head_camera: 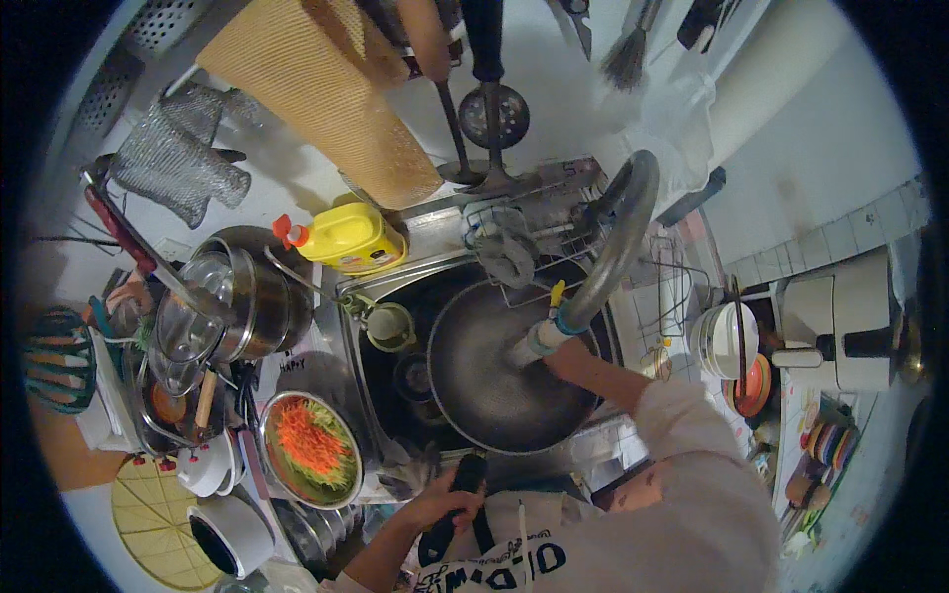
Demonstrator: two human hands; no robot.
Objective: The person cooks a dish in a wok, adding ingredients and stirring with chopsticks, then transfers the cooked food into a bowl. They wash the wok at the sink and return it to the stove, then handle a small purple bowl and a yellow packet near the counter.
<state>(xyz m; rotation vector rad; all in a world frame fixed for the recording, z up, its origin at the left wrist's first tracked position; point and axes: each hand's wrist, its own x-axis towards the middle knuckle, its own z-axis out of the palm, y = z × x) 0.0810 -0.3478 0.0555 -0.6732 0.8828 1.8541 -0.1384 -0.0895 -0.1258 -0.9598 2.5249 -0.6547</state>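
Observation:
A dark round wok (511, 400) lies in the sink, its inside facing up. My left hand (452, 504) is closed around the wok's black handle near my body. My right hand (560, 356) reaches over the wok and is at the pale end of the grey flexible faucet hose (623, 237); the fingers are mostly hidden behind the spout. A yellow lever (557, 293) sits beside the spout. Left of the sink stands a metal bowl (361, 474) with shredded orange and green vegetables (315, 442).
A yellow detergent bottle (356, 239) stands behind the sink's left corner. Pots (278, 296) crowd the left counter. A small green-rimmed strainer (389, 326) hangs over the sink's left edge. Stacked bowls (726, 341) and a wire rack (671, 289) are at the right.

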